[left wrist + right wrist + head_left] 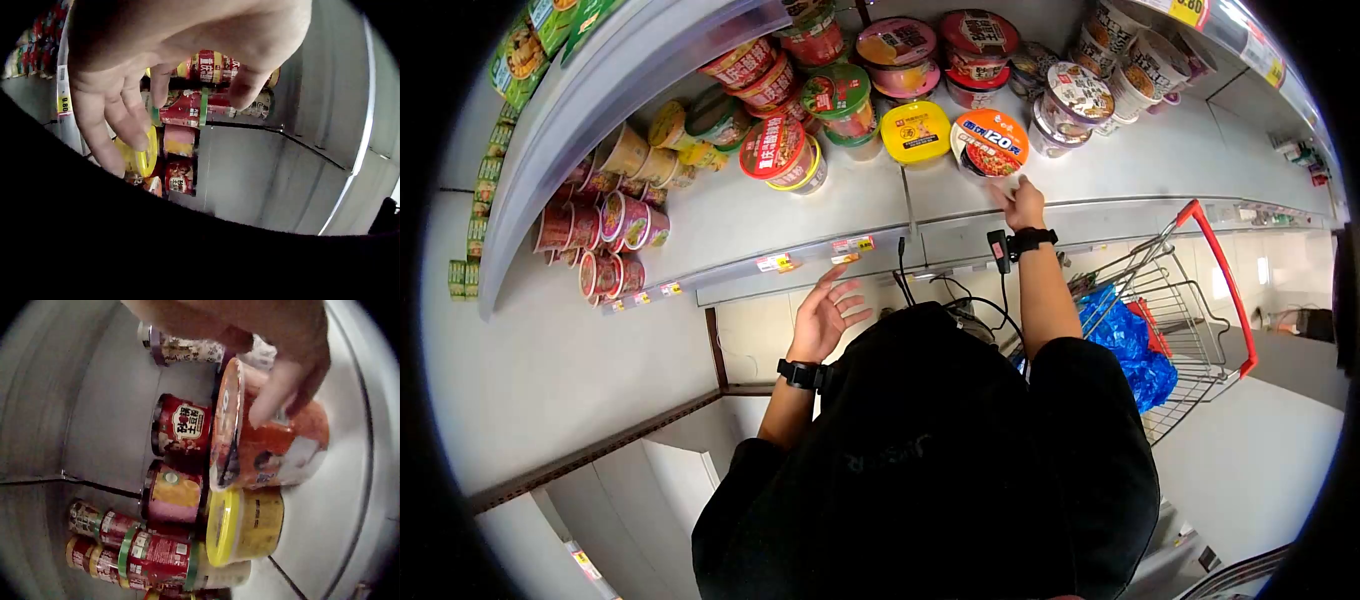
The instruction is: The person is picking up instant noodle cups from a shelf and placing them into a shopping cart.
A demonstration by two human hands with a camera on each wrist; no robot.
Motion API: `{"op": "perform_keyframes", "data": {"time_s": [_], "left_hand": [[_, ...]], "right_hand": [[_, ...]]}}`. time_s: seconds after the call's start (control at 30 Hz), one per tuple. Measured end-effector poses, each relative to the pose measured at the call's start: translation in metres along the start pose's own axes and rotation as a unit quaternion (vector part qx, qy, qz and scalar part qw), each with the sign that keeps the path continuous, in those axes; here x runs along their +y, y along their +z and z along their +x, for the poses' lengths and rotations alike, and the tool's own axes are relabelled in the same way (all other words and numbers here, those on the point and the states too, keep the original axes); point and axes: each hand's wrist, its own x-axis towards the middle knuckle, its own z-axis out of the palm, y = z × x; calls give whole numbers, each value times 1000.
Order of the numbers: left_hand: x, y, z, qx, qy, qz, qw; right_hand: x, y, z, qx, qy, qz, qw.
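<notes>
An orange instant noodle bowl (pixel 990 142) stands at the front of the shelf, its printed lid tilted toward me in the head view. My right hand (pixel 1022 205) is at its near side, and in the right wrist view a finger (pixel 273 400) touches the bowl's wall. Beside that bowl is a yellow-lidded noodle tub (pixel 916 133). My left hand (pixel 825 318) hangs in front of the shelf edge near the price tags, fingers spread and loosely bent, with nothing in it. In the left wrist view, stacked noodle cups show beyond its fingers.
More noodle cups stand stacked behind and to the left, including a red-lidded cup (pixel 772 148) and white cups (pixel 1150 65) at right. A wire shopping cart (pixel 1190 300) with a blue bag (pixel 1122 345) stands at my right. Black cables (pixel 960 300) hang before my chest.
</notes>
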Motion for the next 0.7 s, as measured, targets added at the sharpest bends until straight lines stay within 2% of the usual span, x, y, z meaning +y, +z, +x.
{"op": "perform_keyframes", "data": {"time_s": [0.03, 0.07, 0.13, 0.17, 0.23, 0.4, 0.5, 0.53, 0.57, 0.6, 0.63, 0.7], "left_hand": [[0, 1, 2, -3, -5, 4, 1000], [0, 2, 4, -6, -11, 6, 1000], [2, 3, 7, -20, -10, 1, 1000], [4, 3, 7, -31, -7, -4, 999], [6, 1, 7, -34, -15, -11, 999], [3, -30, 22, -69, -73, -22, 995], [6, -54, 38, -120, -166, 11, 979], [-3, -64, 34, -165, -219, -1, 962], [-3, -68, 43, -198, -235, -24, 951], [-1, -75, 47, -204, -223, 4, 953], [-17, -73, 38, -187, -271, 69, 942], [-7, -75, 46, -175, -264, 79, 945]], "right_hand": [[-7, 7, -5, -34, 49, 13, 998], [-7, 2, -1, -30, 46, 14, 998], [-11, 2, -6, -124, 38, 26, 991], [-14, -5, -14, -135, 65, 51, 987], [-22, -23, -27, -122, 106, 19, 987], [-10, -103, -92, 60, -11, 20, 998], [10, -149, -165, 174, -79, 85, 978], [36, -189, -224, 248, -98, 107, 958], [45, -204, -243, 283, -112, 116, 946], [47, -208, -265, 321, -65, 157, 932], [70, -218, -344, 406, -162, 198, 877], [97, -261, -359, 505, -183, 206, 818]]}}
